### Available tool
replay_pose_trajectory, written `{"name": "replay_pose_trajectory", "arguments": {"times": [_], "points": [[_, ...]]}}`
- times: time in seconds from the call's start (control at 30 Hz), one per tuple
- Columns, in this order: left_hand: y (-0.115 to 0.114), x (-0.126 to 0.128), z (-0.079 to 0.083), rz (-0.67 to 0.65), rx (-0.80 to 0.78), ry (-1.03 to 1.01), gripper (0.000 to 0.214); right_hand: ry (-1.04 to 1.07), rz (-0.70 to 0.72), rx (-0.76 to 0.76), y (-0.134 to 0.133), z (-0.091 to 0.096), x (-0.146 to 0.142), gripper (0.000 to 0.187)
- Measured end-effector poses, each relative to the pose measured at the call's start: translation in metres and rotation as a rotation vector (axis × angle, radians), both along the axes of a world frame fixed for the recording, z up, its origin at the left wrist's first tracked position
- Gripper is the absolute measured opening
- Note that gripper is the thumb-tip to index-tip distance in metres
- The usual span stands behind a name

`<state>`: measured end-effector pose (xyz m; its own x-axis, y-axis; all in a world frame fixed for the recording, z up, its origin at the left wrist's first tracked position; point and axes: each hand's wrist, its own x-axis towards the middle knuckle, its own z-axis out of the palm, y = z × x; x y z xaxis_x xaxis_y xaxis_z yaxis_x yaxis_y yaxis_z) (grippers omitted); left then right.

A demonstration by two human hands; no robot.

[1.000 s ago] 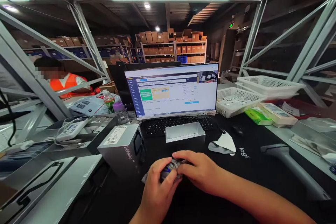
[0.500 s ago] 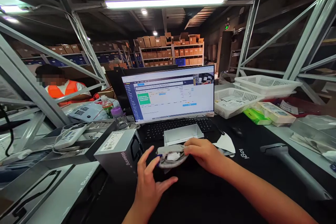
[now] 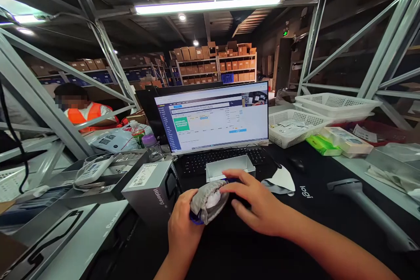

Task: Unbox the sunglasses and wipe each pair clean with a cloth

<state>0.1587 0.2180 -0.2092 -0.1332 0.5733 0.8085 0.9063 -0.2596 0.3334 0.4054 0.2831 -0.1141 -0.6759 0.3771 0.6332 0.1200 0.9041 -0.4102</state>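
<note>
My left hand is closed round a small grey fabric drawstring pouch with blue cord at its edges. The pouch's mouth is spread, and something white shows inside; I cannot make out what. From the right, my right hand reaches over with fingers stretched out, its fingertips touching the pouch's rim and its thumb held apart. Just behind the pouch stands an open pale box, partly covered by my right hand. A grey box marked Wakening stands to the left of my left hand.
A monitor and keyboard stand behind the hands. To the right are a mouse, a barcode scanner and white baskets. Grey trays and boxes crowd the left. Beyond the rack sits a person in an orange vest.
My left hand has closed round the pouch, which is now tilted and lower. My right hand has loosened its grip, with its thumb away from the fabric. The view has shifted slightly.
</note>
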Motion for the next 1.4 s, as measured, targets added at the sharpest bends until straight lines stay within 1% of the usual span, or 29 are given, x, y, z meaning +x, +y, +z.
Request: {"name": "replay_pose_trajectory", "arguments": {"times": [0.07,0.17,0.23,0.3,0.37,0.43,0.47,0.5,0.63,0.7,0.73,0.83,0.93,1.13,1.23,1.3,1.4], "points": [[0.000,0.003,-0.001,-0.003,0.004,0.002,0.044,0.030,-0.041,0.136,-0.001,-0.010,-0.005,0.038],[-0.001,0.010,-0.001,-0.023,-0.016,-0.020,0.043,0.194,-0.089,0.308,0.002,-0.024,-0.014,0.017],[-0.001,0.013,0.002,-0.017,-0.037,-0.067,0.045,0.331,-0.086,0.377,0.003,-0.026,-0.018,0.008],[-0.001,0.013,0.005,0.002,-0.049,-0.129,0.048,0.403,-0.058,0.453,0.001,-0.023,-0.018,0.008],[0.000,0.011,0.008,0.021,-0.048,-0.188,0.048,0.338,0.030,0.555,-0.002,-0.019,-0.017,0.008],[0.000,0.009,0.010,0.033,-0.040,-0.228,0.042,0.189,0.161,0.578,-0.006,-0.017,-0.016,0.013],[0.001,0.007,0.010,0.036,-0.034,-0.240,0.039,0.135,0.206,0.546,-0.007,-0.017,-0.016,0.017],[0.000,0.006,0.010,0.040,-0.026,-0.247,0.038,0.109,0.229,0.483,-0.007,-0.017,-0.016,0.019],[-0.003,0.005,0.008,0.067,0.023,-0.244,0.044,0.113,0.254,0.127,-0.006,-0.015,-0.014,0.016],[-0.005,0.005,0.007,0.075,0.052,-0.220,0.045,0.060,0.304,-0.007,-0.006,-0.012,-0.012,0.017],[-0.005,0.005,0.006,0.074,0.063,-0.203,0.045,0.024,0.302,-0.049,-0.006,-0.011,-0.012,0.019],[-0.004,0.006,0.002,0.051,0.082,-0.136,0.041,-0.116,0.186,-0.126,-0.007,-0.010,-0.013,0.027],[-0.001,0.006,-0.003,0.018,0.096,-0.071,0.041,-0.257,0.054,-0.186,-0.004,-0.015,-0.017,0.021],[-0.001,0.002,-0.008,-0.043,0.093,0.035,0.049,-0.226,-0.197,-0.392,0.004,-0.022,-0.019,0.016],[-0.003,0.002,-0.008,-0.108,0.062,0.068,0.050,-0.245,-0.247,-0.452,0.003,-0.023,-0.020,0.024],[-0.004,0.004,-0.007,-0.143,0.057,0.057,0.047,-0.192,-0.242,-0.478,0.001,-0.025,-0.023,0.022],[-0.003,0.008,-0.007,-0.177,0.051,-0.012,0.041,-0.043,-0.140,-0.549,0.002,-0.028,-0.027,0.013]]}}
